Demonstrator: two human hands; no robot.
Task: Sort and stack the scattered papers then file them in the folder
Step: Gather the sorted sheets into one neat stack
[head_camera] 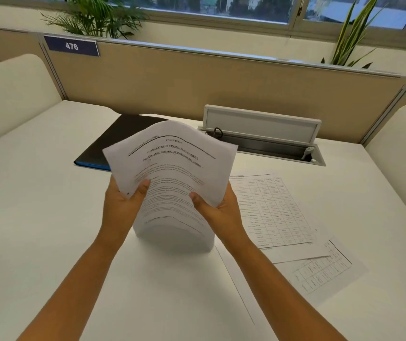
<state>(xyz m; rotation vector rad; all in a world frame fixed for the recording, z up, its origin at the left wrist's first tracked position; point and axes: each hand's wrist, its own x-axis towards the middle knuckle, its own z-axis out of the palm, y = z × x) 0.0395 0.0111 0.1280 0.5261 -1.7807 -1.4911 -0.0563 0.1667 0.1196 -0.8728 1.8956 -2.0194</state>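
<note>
Centrally, both hands hold a sheaf of printed papers (172, 173) upright above the white desk (37, 217), its lower edge resting on or just above the desktop, a posture suited, by judgement, to squaring the sheets before filing. Left hand (123, 205), at 9 o'clock of the sheaf: thumb pressed on the front sheet, pinching the left margin against fingers hidden behind the paper. Right hand (218, 207), at 3 o'clock: thumb likewise on the front, gripping the right margin; its remaining fingers cannot be seen. The opposed grips bow the pages toward the viewer, and the topmost sheet sits skewed, so alignment appears unfinished.

Dark folder (123, 136), closed and flat with a blue lower edge, lies at 11 o'clock behind the sheaf, partly hidden by it, near at hand for the filing step. Table sheet (273, 210) lies flat at 3 o'clock, just beside the right hand; a second gridded sheet (320, 271) and a further page (246, 279) overlap at 4 to 5 o'clock, still to be gathered. Open cable tray (265, 136) at 1 o'clock; partition label "476" (71, 46) at 10 o'clock
</note>
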